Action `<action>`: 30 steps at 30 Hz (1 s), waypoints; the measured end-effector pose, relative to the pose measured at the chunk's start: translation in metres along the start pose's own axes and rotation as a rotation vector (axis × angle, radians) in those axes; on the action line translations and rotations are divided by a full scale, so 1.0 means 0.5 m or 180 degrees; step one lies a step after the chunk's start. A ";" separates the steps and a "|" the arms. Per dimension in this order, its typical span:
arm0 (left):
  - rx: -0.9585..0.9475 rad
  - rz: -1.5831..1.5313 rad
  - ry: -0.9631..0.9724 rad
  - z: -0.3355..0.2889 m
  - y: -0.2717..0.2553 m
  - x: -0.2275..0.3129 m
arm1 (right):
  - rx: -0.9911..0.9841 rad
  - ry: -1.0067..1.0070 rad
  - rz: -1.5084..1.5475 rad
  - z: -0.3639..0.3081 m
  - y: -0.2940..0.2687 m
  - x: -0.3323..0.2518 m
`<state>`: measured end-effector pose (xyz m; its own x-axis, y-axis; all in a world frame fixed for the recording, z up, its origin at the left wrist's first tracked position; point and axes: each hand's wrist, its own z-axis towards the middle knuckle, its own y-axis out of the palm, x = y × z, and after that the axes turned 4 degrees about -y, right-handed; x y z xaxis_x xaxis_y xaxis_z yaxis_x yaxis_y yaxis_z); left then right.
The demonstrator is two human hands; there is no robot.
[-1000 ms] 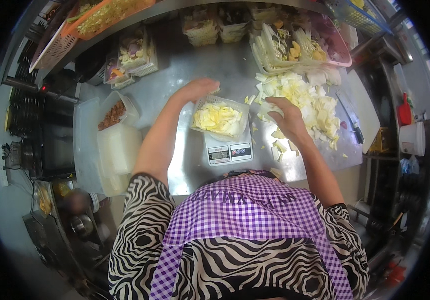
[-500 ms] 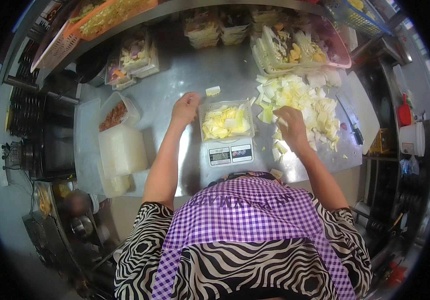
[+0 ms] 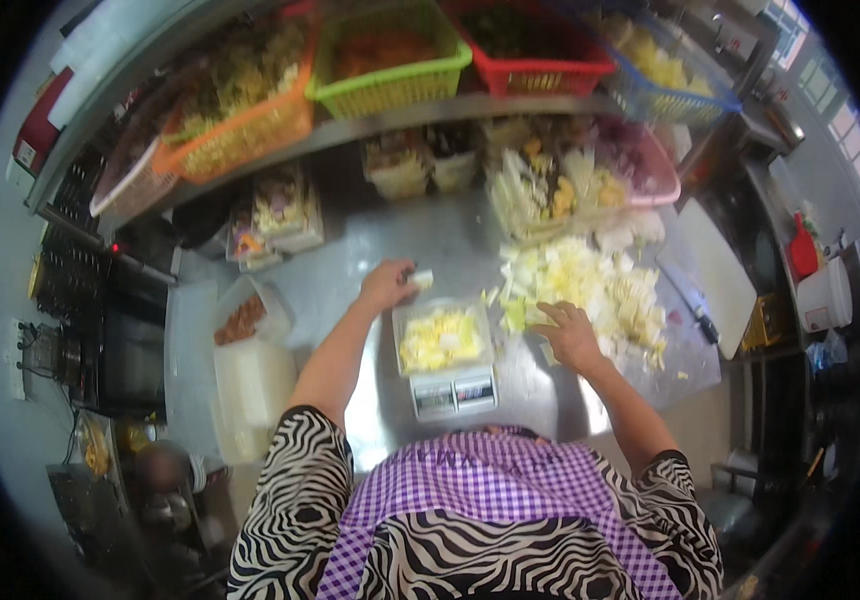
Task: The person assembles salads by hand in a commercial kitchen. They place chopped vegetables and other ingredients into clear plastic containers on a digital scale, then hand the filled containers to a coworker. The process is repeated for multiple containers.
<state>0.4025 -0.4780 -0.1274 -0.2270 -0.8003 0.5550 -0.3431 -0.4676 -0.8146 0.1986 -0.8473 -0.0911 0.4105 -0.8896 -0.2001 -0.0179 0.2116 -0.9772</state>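
Clear plastic tub of pale yellow cut pieces [image 3: 440, 338] sits on small grey digital scale [image 3: 453, 390], centre of the steel counter [image 3: 350, 270]. My left hand [image 3: 387, 285] just beyond the tub's far-left corner, fingers pinched on a small pale piece [image 3: 420, 278]. My right hand [image 3: 570, 335] right of tub, fingers loosely spread on the heap of chopped pale green-white cabbage [image 3: 590, 290]; can't tell if it grips any.

Even, fairly bright light is falling from overhead, and the steel tabletop [image 3: 350, 290] is throwing soft glare around the centre. Daylight is blowing out a window [image 3: 788, 40] at one o'clock. Fisheye distortion is bending edges toward the black rim, and detail is softening and smearing there.
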 end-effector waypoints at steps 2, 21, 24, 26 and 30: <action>-0.0014 0.0344 0.0102 0.027 0.010 -0.014 | 0.0586 -0.0059 0.0082 0.074 -0.084 0.030; 0.1353 -0.3098 -0.0475 -0.258 -0.080 0.048 | 0.0420 -0.0927 -0.0468 0.797 -0.602 0.257; 0.1757 -0.3173 -0.0974 -0.347 -0.023 -0.029 | -0.0237 0.0557 0.0798 0.776 -0.644 0.244; 0.1864 -0.3207 -0.1195 -0.385 0.004 -0.046 | -0.0116 0.0673 0.0904 0.732 -0.710 0.188; 0.1772 -0.3210 -0.1331 -0.412 0.021 -0.031 | 0.0726 0.0592 0.1549 0.658 -0.736 0.192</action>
<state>0.2147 -0.3934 -0.1098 0.2602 0.0022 0.9656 0.2640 -0.9621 -0.0689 0.5444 -0.8776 0.2724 0.2364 -0.7197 -0.6528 0.0411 0.6786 -0.7333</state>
